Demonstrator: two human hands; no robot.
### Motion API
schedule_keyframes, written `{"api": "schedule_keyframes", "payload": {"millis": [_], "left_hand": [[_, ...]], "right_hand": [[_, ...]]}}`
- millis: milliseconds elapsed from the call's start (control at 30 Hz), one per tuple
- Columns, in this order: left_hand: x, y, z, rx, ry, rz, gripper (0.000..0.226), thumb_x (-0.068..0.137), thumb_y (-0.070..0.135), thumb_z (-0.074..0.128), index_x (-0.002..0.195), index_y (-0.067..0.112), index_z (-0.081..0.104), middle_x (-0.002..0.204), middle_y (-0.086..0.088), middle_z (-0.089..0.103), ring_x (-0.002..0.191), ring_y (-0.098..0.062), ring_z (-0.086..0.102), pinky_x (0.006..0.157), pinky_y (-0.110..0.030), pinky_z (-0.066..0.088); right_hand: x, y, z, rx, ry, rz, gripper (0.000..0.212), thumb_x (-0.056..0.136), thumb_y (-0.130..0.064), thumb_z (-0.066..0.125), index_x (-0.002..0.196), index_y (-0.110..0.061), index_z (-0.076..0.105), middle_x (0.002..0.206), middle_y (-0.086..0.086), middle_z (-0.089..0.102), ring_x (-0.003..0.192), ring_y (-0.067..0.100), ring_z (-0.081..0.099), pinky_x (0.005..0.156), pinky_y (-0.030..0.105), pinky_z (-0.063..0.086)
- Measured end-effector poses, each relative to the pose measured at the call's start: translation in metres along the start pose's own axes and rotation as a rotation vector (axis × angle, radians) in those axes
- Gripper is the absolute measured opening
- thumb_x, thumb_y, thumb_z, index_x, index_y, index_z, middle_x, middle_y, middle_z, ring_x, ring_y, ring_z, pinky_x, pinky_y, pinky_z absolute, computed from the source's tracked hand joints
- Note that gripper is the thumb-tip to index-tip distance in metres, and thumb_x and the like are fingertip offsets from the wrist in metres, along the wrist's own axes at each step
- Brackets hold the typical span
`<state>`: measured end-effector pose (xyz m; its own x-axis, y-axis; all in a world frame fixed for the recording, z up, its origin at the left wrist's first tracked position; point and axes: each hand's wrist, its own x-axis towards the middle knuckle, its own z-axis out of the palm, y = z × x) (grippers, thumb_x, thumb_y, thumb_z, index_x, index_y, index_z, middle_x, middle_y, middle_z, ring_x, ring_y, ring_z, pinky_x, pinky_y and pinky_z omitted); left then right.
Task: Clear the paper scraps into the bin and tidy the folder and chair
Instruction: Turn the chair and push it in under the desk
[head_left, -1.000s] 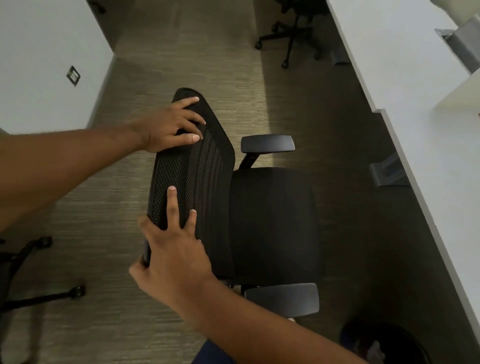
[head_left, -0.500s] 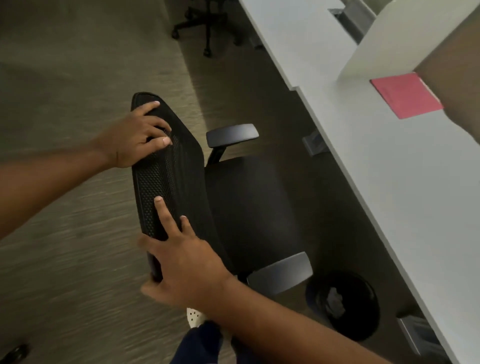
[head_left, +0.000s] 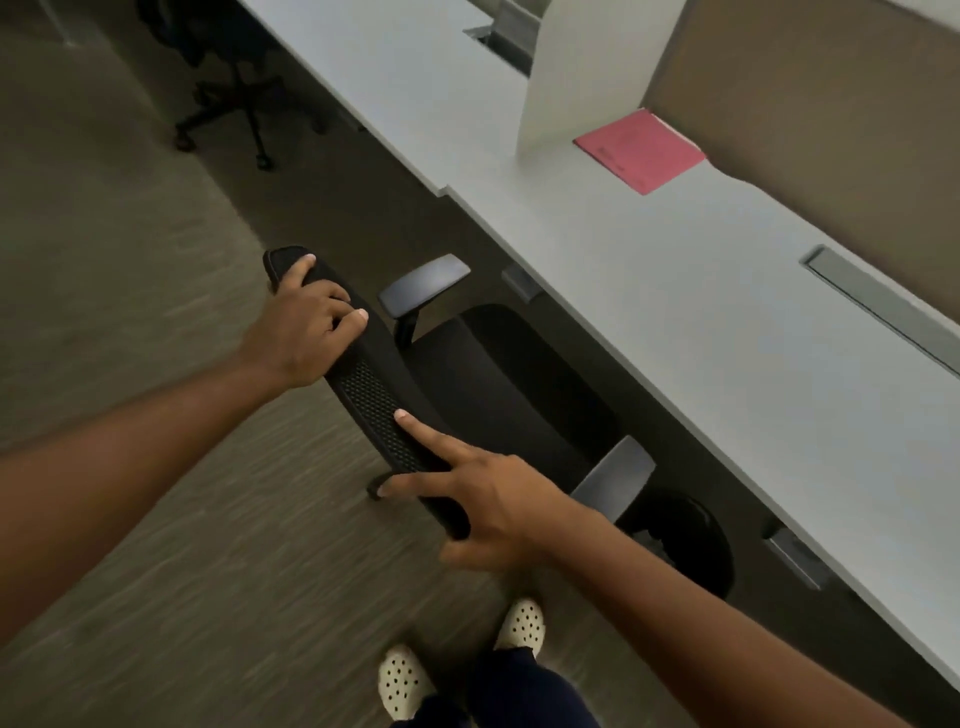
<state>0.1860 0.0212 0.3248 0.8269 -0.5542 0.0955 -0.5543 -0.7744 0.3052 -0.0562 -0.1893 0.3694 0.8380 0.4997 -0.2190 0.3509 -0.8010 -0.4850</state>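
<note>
The left hand (head_left: 306, 332) is curling over the far top corner of the office chair's (head_left: 498, 384) black mesh backrest (head_left: 371, 392), fingers wrapped down on the rim, the forearm reaching in from the left edge. The right hand (head_left: 493, 509) is clamping the near end of the same backrest, index finger lying straight along the woven mesh, thumb hooking behind the frame. The padded black seat is sitting partly under the pale, smooth bench (head_left: 701, 332), with two grey, rounded armrests (head_left: 423, 283) flanking it. A round black bin (head_left: 685, 540) is standing on the carpet just beside the near armrest, under the bench edge. The flat pink folder (head_left: 641, 150) is lying on the bench against a white divider (head_left: 566, 73).
</note>
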Motion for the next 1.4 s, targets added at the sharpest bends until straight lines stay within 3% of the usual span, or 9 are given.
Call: {"api": "schedule_keyframes", "payload": {"millis": [200,400,533,633,800,900,967,1067,1400], "left_hand": [[0.050,0.040,0.009,-0.036,-0.061,-0.061,0.076,0.095,0.061,0.027,0.114,0.013,0.082,0.133,-0.007,0.068,0.160,-0.037,0.017,0.130,-0.057,0.017],[0.083,0.080,0.014,-0.020,-0.117,-0.073,0.074,0.093,0.061,0.027,0.118,0.017,0.081,0.139,-0.002,0.064,0.162,-0.035,0.011,0.124,-0.071,0.019],[0.100,0.112,0.018,0.024,-0.188,-0.072,0.057,0.105,0.054,0.034,0.122,0.022,0.078,0.145,0.000,0.059,0.163,-0.036,0.003,0.123,-0.075,0.011],[0.115,0.129,0.021,0.060,-0.225,-0.056,0.057,0.106,0.057,0.032,0.129,0.026,0.074,0.150,0.000,0.055,0.163,-0.037,-0.002,0.123,-0.077,0.005],[0.154,0.140,0.023,0.383,-0.405,0.213,0.091,0.090,0.090,0.003,0.146,0.040,0.055,0.163,0.004,0.044,0.163,-0.040,0.003,0.115,-0.079,-0.015],[0.187,0.119,0.014,0.418,-0.453,0.618,0.094,0.087,0.093,0.002,0.141,0.037,0.055,0.139,0.007,0.062,0.144,-0.024,0.049,0.122,-0.064,0.021],[0.212,0.106,0.013,0.413,-0.424,0.818,0.085,0.091,0.090,0.005,0.128,0.036,0.059,0.112,0.013,0.066,0.108,-0.013,0.064,0.101,-0.044,0.044],[0.244,0.108,0.024,0.371,-0.390,0.954,0.083,0.092,0.089,0.009,0.122,0.034,0.064,0.100,0.014,0.066,0.086,-0.011,0.061,0.079,-0.037,0.049],[0.281,0.121,0.043,0.296,-0.222,1.027,0.086,0.090,0.093,0.017,0.112,0.028,0.070,0.087,0.008,0.070,0.079,-0.016,0.066,0.070,-0.040,0.052]], "right_hand": [[-0.017,0.043,-0.033,0.094,-0.016,0.074,0.078,0.085,-0.029,0.073,0.149,-0.056,0.038,0.165,-0.029,-0.026,0.135,0.012,0.049,0.088,0.038,0.060],[-0.038,0.082,-0.057,0.226,-0.058,0.120,0.090,0.086,-0.014,0.069,0.151,-0.061,0.031,0.162,-0.036,-0.025,0.126,-0.009,0.030,0.073,0.011,0.044],[-0.053,0.105,-0.067,0.243,-0.058,0.182,0.108,0.087,-0.007,0.067,0.156,-0.062,0.006,0.163,-0.036,-0.025,0.147,-0.001,0.000,0.109,0.026,0.042],[-0.055,0.115,-0.071,0.171,0.038,0.294,0.110,0.090,-0.013,0.068,0.158,-0.055,-0.007,0.169,-0.028,-0.012,0.146,0.002,0.023,0.107,0.028,0.046],[-0.026,0.117,-0.049,-0.025,0.430,0.677,0.079,0.095,-0.062,0.054,0.160,-0.039,0.017,0.155,-0.008,0.046,0.122,0.021,0.062,0.093,0.046,0.058],[-0.023,0.129,-0.045,-0.109,0.490,0.803,0.084,0.089,-0.083,0.034,0.155,-0.030,0.033,0.136,-0.005,0.062,0.111,0.021,0.066,0.089,0.045,0.059],[-0.026,0.135,-0.050,-0.132,0.487,0.857,0.090,0.086,-0.090,0.026,0.150,-0.028,0.041,0.129,-0.004,0.066,0.108,0.022,0.068,0.086,0.045,0.060],[-0.027,0.140,-0.058,-0.141,0.491,0.913,0.087,0.086,-0.089,0.027,0.147,-0.030,0.045,0.126,-0.006,0.068,0.108,0.021,0.069,0.085,0.044,0.060],[-0.015,0.161,-0.074,-0.140,0.559,1.046,0.075,0.084,-0.087,0.039,0.141,-0.039,0.051,0.122,-0.015,0.071,0.107,0.014,0.070,0.083,0.038,0.057]]}}
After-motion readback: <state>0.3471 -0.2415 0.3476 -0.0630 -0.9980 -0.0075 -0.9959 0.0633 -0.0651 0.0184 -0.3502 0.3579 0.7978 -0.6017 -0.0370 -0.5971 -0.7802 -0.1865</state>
